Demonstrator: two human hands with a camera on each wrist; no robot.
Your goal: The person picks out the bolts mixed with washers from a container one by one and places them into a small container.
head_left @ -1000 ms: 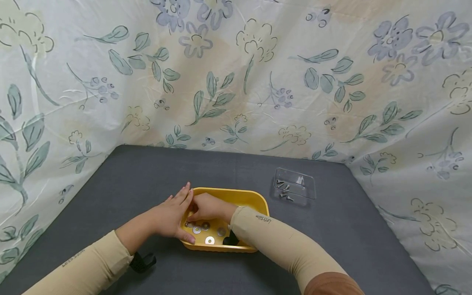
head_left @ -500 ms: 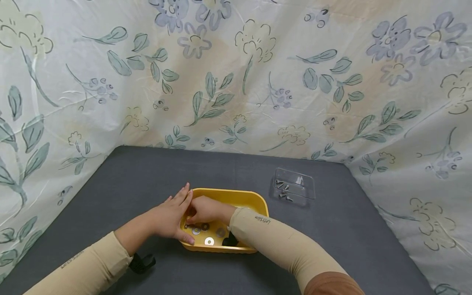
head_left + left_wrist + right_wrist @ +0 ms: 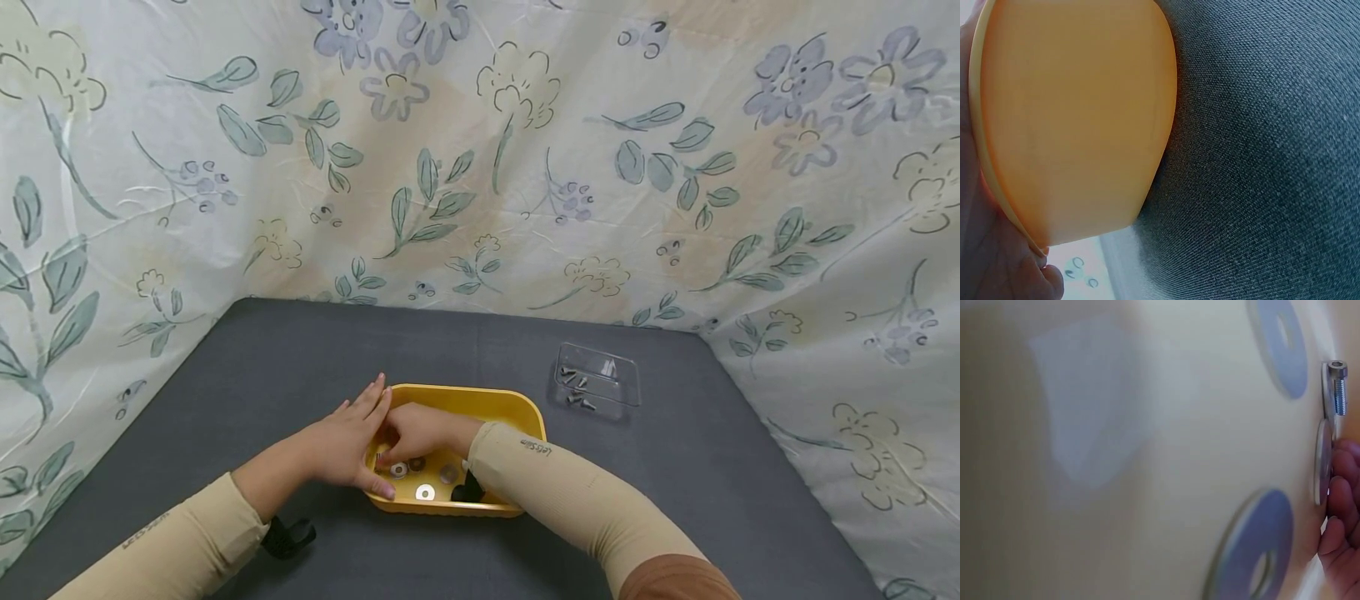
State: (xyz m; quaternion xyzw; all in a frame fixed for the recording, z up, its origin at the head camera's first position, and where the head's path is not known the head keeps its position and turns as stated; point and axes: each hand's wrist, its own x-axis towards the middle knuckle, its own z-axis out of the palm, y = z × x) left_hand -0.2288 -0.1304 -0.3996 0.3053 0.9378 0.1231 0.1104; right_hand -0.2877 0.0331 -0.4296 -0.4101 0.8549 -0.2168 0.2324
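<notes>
While both hands work at one container, the lines below take the yellow tray as the landmark.

Right hand: the right hand (image 3: 420, 427) reaches down inside the yellow tray (image 3: 517, 408) at its left end, fingers curled toward the floor; the right wrist view shows fingertips (image 3: 1342, 487) against the edge of a washer (image 3: 1321, 464), but whether they pinch it I cannot tell.

Left hand: the left hand (image 3: 345, 437) lies against the tray's left outer wall, fingers straight and together along the rim, thumb hooked at the near corner; it holds nothing else.

Why held so: the flat left hand seems to brace the light tray so it does not slide while the other picks inside it.

Washers: several flat metal washers (image 3: 425, 492) lie loose on the tray floor, near its front-left part.

Bolt: a small socket-head bolt (image 3: 1337, 387) lies just beside the touched washer, inside the tray.

Clear box: a clear plastic box (image 3: 597, 379) with a few small screws sits right of and behind the tray, apart from it.

Tabletop: the dark grey tabletop (image 3: 300, 350) carries the tray and box.

Backdrop: a flowered cloth (image 3: 480, 150) hangs behind and to both sides of the tray.
</notes>
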